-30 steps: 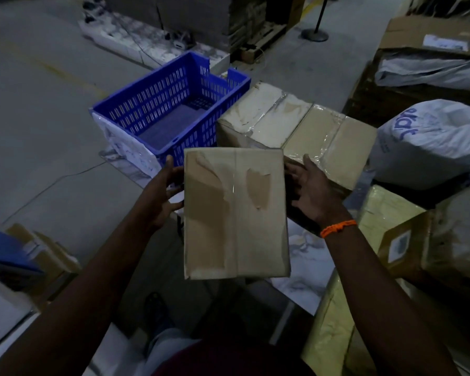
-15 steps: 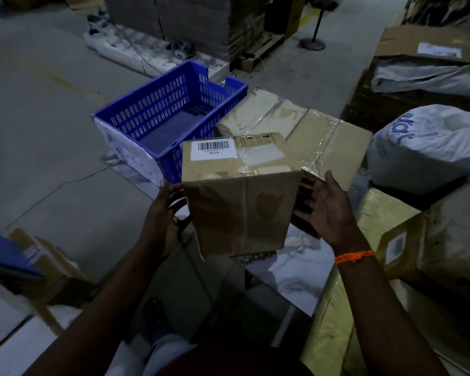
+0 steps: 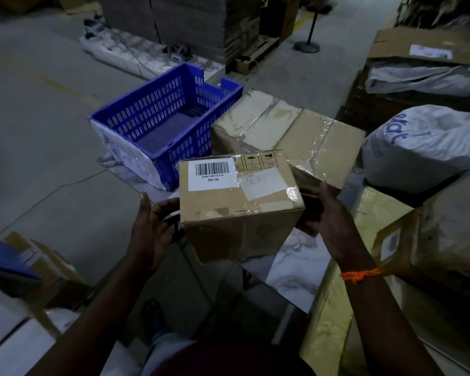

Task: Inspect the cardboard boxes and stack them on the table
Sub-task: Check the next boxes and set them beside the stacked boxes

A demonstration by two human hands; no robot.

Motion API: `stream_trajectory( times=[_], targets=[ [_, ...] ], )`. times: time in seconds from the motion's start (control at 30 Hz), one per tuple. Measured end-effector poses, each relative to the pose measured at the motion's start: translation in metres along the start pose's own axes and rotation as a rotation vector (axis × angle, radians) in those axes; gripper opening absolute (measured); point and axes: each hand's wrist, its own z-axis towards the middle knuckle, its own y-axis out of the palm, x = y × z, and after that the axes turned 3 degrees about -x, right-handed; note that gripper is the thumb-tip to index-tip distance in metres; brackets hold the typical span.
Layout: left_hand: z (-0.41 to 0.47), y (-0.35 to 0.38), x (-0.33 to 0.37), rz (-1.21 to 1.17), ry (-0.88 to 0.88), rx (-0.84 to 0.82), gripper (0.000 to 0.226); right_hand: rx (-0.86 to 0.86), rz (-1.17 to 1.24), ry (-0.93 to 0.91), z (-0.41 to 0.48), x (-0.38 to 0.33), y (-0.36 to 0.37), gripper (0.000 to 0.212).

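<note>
Box [image 3: 239, 202] held: 1 | left grip [image 3: 152, 229], right grip [image 3: 329, 221] clamp it | crate [image 3: 147, 104]: 1

Dim light falls on a grey concrete floor [image 3: 52, 126], cracked and crossed by a faint yellow line, spreading out beyond the left fingers [image 3: 166, 206]. Just past those fingers a blue crate [image 3: 136, 115] sits on the marble-patterned table [image 3: 296, 270]. Far beyond them stand a tall brown stack [image 3: 190, 23] and a post on a round base [image 3: 307, 46].
</note>
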Motion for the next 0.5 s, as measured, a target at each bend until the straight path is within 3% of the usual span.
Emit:
stream_trajectory(
  times=[0.07, 0.13, 0.23, 0.3, 0.4, 0.5],
  targets=[
    [0.001, 0.003, 0.007, 0.144, 0.171, 0.011, 0.055, 0.042, -0.132, -0.175, -0.004, -0.016, 0.010, 0.032],
    [0.003, 0.008, 0.016, 0.493, 0.425, 0.038, 0.039, 0.063, -0.383, -0.372, -0.003, -0.027, 0.020, 0.038],
    [0.005, 0.025, 0.029, 0.971, 0.728, -0.069, 0.048, 0.004, -0.854, -0.607, 0.006, -0.029, 0.040, 0.051],
    [0.008, 0.043, 0.032, 1.251, 0.761, -0.205, 0.058, -0.072, -1.081, -0.637, 0.011, -0.024, 0.060, 0.057],
    [0.016, 0.060, 0.028, 1.645, 0.763, -0.278, 0.069, -0.130, -1.460, -0.620, 0.022, -0.009, 0.077, 0.067],
    [0.017, 0.067, 0.024, 1.819, 0.673, -0.308, 0.081, -0.141, -1.590, -0.553, 0.023, 0.001, 0.080, 0.074]
  ],
)
